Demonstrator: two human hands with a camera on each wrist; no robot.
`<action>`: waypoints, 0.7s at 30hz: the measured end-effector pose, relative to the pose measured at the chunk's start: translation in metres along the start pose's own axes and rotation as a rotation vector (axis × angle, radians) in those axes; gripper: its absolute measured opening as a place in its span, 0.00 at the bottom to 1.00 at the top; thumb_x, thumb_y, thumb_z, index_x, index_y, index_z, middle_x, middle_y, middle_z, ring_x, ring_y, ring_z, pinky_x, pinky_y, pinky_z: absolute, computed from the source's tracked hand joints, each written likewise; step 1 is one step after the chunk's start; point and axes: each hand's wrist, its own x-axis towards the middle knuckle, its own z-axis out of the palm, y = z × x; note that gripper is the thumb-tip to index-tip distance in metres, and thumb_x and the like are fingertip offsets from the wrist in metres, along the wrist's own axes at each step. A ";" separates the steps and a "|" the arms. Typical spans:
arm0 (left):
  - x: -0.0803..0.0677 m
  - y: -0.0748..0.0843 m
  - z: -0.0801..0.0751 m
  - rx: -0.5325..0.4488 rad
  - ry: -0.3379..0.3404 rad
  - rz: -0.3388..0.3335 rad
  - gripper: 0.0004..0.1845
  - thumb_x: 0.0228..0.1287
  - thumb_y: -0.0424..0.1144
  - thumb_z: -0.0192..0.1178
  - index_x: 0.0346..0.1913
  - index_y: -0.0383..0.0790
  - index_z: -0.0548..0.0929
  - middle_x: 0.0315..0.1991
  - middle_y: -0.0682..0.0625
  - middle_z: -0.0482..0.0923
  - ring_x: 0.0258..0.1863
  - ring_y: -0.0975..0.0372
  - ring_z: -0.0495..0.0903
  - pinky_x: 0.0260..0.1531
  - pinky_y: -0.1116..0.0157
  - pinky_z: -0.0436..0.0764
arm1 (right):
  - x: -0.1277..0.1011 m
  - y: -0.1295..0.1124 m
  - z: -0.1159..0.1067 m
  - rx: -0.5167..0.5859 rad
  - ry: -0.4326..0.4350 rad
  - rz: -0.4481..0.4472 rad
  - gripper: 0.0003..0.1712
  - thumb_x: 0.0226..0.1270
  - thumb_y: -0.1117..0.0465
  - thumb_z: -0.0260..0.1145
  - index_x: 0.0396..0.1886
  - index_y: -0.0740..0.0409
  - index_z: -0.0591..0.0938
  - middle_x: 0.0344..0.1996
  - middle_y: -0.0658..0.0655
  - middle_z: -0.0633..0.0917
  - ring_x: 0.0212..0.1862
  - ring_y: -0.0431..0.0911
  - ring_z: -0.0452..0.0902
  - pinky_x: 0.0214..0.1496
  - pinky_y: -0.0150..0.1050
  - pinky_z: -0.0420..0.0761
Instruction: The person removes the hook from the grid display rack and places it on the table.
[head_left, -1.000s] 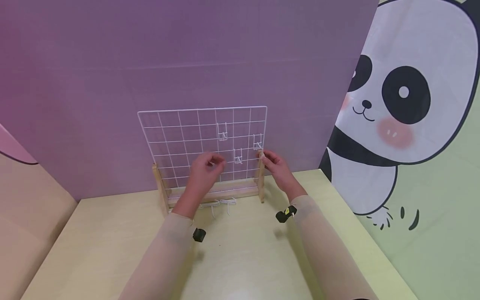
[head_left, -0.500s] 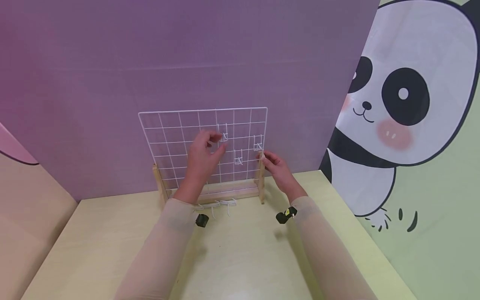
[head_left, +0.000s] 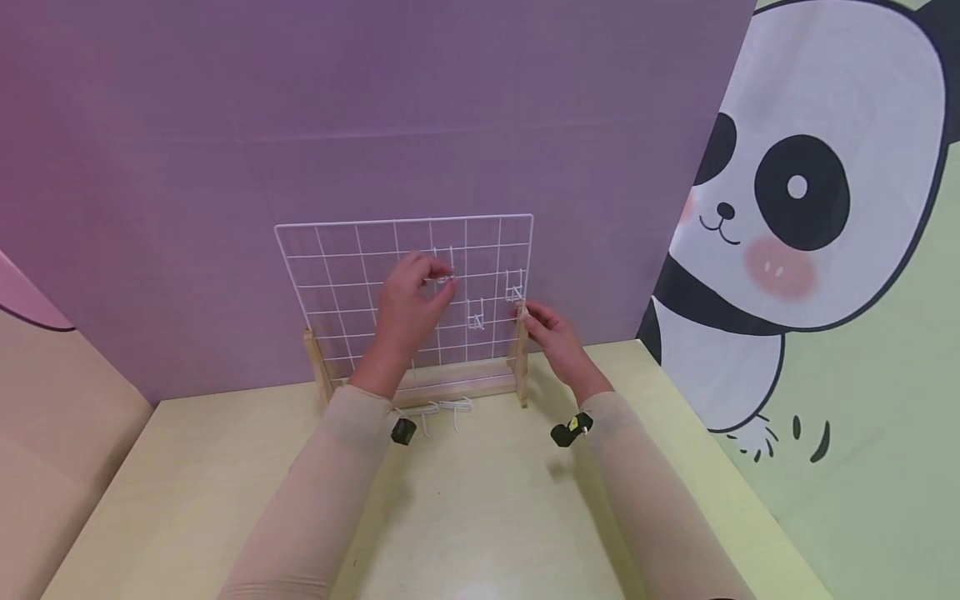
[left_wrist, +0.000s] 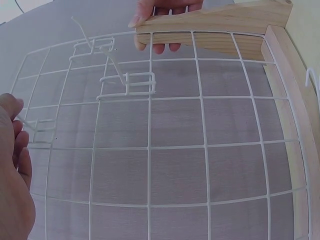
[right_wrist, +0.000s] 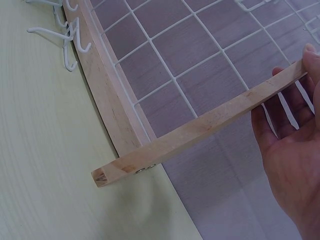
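A white wire grid panel [head_left: 375,222] stands upright in a wooden stand [right_wrist: 195,129]. My left hand [head_left: 402,308] is at the grid's upper middle, where thumb and fingers pinch a white wire hook [left_wrist: 42,131] hung on the grid; the fingers partly cover it. Two more hooks hang to the right: a lower hook [head_left: 476,320] and an outer hook [head_left: 513,292] beside the right edge. With the right hand [head_left: 558,337] I grip the top of the stand's right post [head_left: 522,371], thumb on one side and fingers on the other.
Several loose white hooks [head_left: 453,406] lie on the pale tabletop [head_left: 480,508] just before the stand's base. A purple backdrop [head_left: 375,125] rises behind the grid. On the right is a wall with a panda picture [head_left: 813,317].
My left hand has risen from the grid's middle to the upper hook, and its fingers have closed on that hook. The right hand has stayed on the post.
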 end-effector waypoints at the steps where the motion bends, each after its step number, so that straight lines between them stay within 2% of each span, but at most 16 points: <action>1: 0.000 0.000 0.000 -0.001 0.001 -0.001 0.07 0.68 0.29 0.76 0.46 0.34 0.89 0.43 0.42 0.86 0.47 0.49 0.86 0.48 0.51 0.85 | 0.000 0.000 0.000 0.000 0.001 0.001 0.22 0.89 0.56 0.62 0.75 0.58 0.81 0.70 0.61 0.84 0.77 0.52 0.74 0.83 0.53 0.68; 12: -0.002 -0.001 0.001 -0.031 0.030 -0.002 0.05 0.70 0.28 0.75 0.46 0.32 0.92 0.44 0.41 0.87 0.46 0.50 0.88 0.49 0.52 0.88 | 0.001 0.001 -0.001 -0.002 -0.001 -0.006 0.23 0.90 0.56 0.62 0.75 0.60 0.80 0.70 0.62 0.83 0.78 0.54 0.73 0.83 0.54 0.68; 21: 0.000 0.003 0.000 -0.002 0.076 0.063 0.04 0.70 0.29 0.76 0.44 0.32 0.93 0.41 0.41 0.89 0.42 0.49 0.88 0.44 0.47 0.88 | 0.000 0.001 0.000 0.013 -0.001 -0.002 0.22 0.89 0.57 0.62 0.75 0.60 0.80 0.69 0.61 0.84 0.77 0.52 0.74 0.84 0.52 0.68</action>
